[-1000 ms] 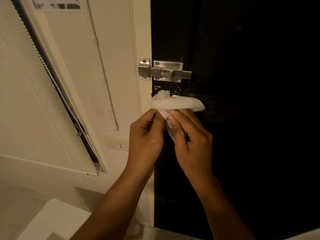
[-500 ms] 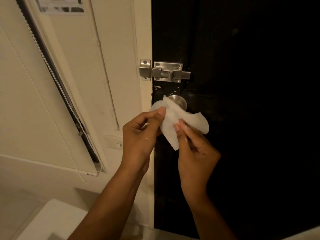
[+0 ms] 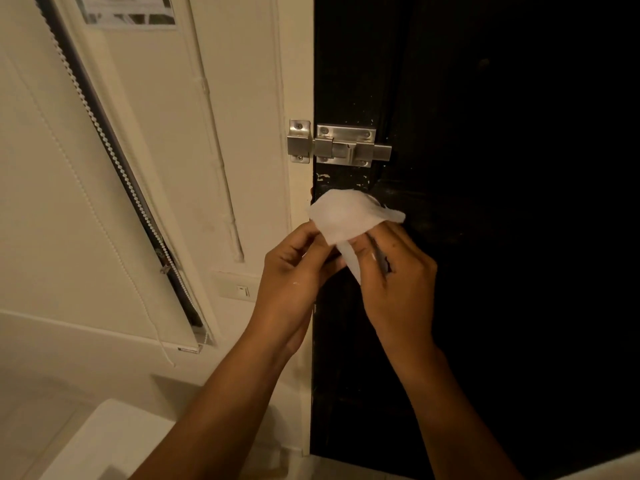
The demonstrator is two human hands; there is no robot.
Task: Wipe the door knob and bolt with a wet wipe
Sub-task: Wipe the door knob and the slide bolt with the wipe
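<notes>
A white wet wipe (image 3: 346, 216) is held up in front of the black door (image 3: 485, 237), just below the steel slide bolt (image 3: 341, 145). My left hand (image 3: 294, 271) pinches the wipe's left edge. My right hand (image 3: 394, 278) grips its lower right part, with a strip of wipe hanging between the fingers. The door knob is hidden behind the wipe. The bolt's bar reaches into the keeper on the cream door frame (image 3: 298, 202).
A light switch (image 3: 239, 289) sits on the cream wall left of the frame. A roller blind with a bead chain (image 3: 114, 154) slants down the left side. A white surface (image 3: 104, 441) lies at the lower left.
Both hands have drawn closer together and the wipe has been raised, so it now covers the knob that showed half a second ago.
</notes>
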